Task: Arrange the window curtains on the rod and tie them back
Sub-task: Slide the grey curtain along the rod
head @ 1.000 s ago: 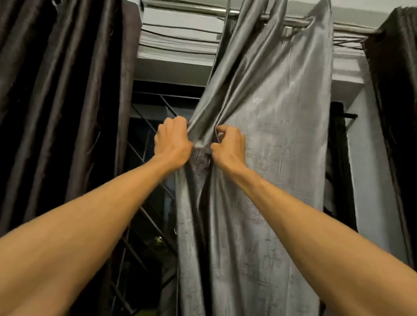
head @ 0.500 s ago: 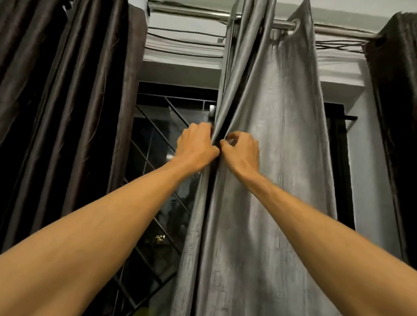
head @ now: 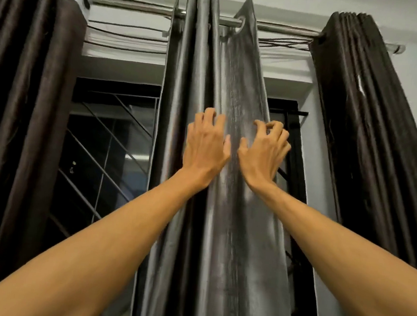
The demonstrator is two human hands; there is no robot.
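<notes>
At the far left a dark brown, glossy pleated curtain [head: 15,113] hangs bunched at its end of the round silver metal rod [head: 130,6]. Beside it the black-framed window with a diagonal metal grille [head: 109,148] stands uncovered.

In the middle hangs the shiny grey eyelet curtain [head: 240,84], threaded on the rod. Its left part is gathered into narrow upright folds, and its right part is one broad flat panel.

The left hand [head: 206,145] lies on the seam between folds and panel. Its grip is narrow, the fingertips hooked into the last fold. The right hand [head: 264,150] is just beside it at the panel's right edge, fingers clawed. Whether that grip has any cloth I cannot tell.

At the far right a second dark brown pleated curtain [head: 358,121] is packed tight at the other end of the rod.

By my reading, all three curtains are hung and the dark pair is pushed aside. The grey one is only partly pleated. No tie-back or band shows anywhere, so the tying seems wholly left to do.
</notes>
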